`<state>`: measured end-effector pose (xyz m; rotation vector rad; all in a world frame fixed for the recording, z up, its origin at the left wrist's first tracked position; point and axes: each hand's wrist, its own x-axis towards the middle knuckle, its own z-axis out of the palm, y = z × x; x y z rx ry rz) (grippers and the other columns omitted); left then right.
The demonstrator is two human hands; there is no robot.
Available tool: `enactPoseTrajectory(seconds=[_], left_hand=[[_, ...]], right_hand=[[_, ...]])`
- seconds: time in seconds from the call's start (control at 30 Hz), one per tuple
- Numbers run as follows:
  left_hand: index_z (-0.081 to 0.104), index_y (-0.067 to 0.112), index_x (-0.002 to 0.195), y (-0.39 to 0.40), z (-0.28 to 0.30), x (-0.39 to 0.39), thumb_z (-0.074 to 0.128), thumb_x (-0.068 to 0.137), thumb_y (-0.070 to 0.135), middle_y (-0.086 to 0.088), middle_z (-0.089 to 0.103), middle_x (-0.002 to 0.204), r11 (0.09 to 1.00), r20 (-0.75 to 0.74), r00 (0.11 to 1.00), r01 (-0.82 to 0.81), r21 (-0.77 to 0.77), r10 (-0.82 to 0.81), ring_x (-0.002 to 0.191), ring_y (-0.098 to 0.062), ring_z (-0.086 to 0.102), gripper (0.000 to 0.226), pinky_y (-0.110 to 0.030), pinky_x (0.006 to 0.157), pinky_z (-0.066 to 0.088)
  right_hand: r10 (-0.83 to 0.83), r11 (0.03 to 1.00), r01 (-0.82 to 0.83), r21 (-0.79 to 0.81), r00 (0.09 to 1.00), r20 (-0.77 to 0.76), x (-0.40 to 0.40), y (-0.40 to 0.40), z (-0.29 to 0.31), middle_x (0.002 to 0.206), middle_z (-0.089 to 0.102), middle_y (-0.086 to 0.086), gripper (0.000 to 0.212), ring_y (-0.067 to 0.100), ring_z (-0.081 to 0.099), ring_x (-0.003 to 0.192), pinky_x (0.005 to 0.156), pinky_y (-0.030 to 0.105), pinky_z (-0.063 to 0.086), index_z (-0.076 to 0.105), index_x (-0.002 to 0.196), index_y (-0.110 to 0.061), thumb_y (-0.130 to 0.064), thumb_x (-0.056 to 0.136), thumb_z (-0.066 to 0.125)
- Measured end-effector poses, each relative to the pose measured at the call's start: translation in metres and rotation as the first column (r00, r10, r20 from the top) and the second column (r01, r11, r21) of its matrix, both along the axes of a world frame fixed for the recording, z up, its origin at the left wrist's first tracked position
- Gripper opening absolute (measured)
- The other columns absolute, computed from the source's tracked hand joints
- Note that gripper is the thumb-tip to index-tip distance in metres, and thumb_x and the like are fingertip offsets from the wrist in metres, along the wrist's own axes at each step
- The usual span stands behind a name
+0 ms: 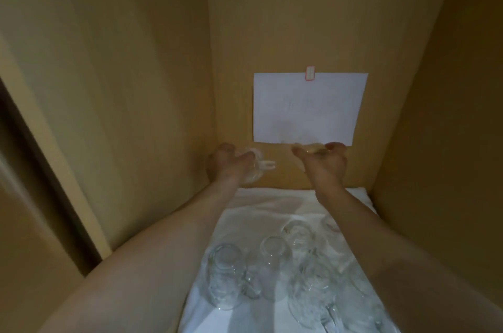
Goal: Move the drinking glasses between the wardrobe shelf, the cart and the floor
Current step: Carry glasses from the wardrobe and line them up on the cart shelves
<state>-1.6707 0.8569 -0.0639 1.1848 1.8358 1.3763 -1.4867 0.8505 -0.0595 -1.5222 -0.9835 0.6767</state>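
Inside wardrobe compartment, tan panels L, R & back. Shelf covered w/ white cloth (245, 224), creased, runs to back wall.

Both bare forearms reach deep toward back of compartment, above the cloth.

L hand (228, 166): fingers curled round a clear drinking glass (254, 166) held up off the cloth near back-left corner. Glass looks tipped sideways; a small bright piece sticks out to its right, maybe a handle, too blurred to say.

R hand (325, 162): raised at lower edge of the paper sheet, thumb & fingers spread and bent. Something clear & shiny (315, 148) sits between the fingertips, prob. the rim of a second glass, but motion blur too strong; cannot tell if hand is grasping it or just cupped.

White paper sheet (309, 108) on back wall, fixed at top by a small white tab w/ red border (310, 73). Faint marks on sheet, unreadable.

Glasses on cloth, near part of shelf, between the two forearms:
- tall glass (224, 275) at left, looks mouth-down
- smaller glass (273, 248) just right of it, further back
- glass (298, 234) behind that one
- glass (330, 222) furthest back-right, partly hidden by R forearm
- cluster (321, 297) at front right, several touching/overlapping, count unclear

Dark gap & pale frame strip at far left, outside compartment
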Motion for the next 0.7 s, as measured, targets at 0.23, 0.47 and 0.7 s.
enactPoseTrajectory(seconds=[0.23, 0.47, 0.7], left_hand=[[0.065, 0.012, 0.108, -0.040, 0.045, 0.032, 0.068, 0.089, 0.028, -0.014, 0.067, 0.114, 0.978, 0.746, 0.637, 0.188, 0.095, -0.195, 0.102, -0.034, 0.068, 0.025, -0.051, 0.085, 0.060], [0.062, 0.005, 0.123, -0.100, 0.032, 0.050, 0.071, 0.069, 0.016, -0.024, 0.070, 0.117, 0.932, 0.924, 0.244, 0.287, 0.220, -0.294, 0.108, -0.041, 0.066, 0.056, -0.053, 0.087, 0.057], [0.062, 0.006, 0.126, -0.149, 0.029, 0.063, 0.079, 0.069, 0.010, -0.024, 0.070, 0.119, 0.945, 0.929, 0.230, 0.220, 0.242, -0.292, 0.110, -0.042, 0.067, 0.060, -0.058, 0.095, 0.052]], right_hand=[[0.276, 0.956, -0.258, 0.137, 0.644, -0.714, 0.050, -0.046, 0.020, 0.051, 0.039, 0.004, 0.034, 0.017, 0.047, 0.064, 0.097, 0.047, 0.056, 0.071, 0.111, -0.010, -0.018, 0.080, 0.083], [0.393, 0.905, -0.366, 0.216, 0.529, -0.752, 0.082, -0.098, 0.023, 0.075, 0.068, 0.003, 0.021, 0.018, 0.068, 0.081, 0.089, 0.037, 0.055, 0.073, 0.092, -0.022, -0.033, 0.077, 0.084], [0.502, 0.817, -0.541, 0.199, 0.498, -0.707, 0.107, -0.134, 0.022, 0.089, 0.066, 0.015, 0.028, 0.035, 0.074, 0.084, 0.094, 0.055, 0.054, 0.067, 0.094, -0.009, -0.019, 0.072, 0.082]])
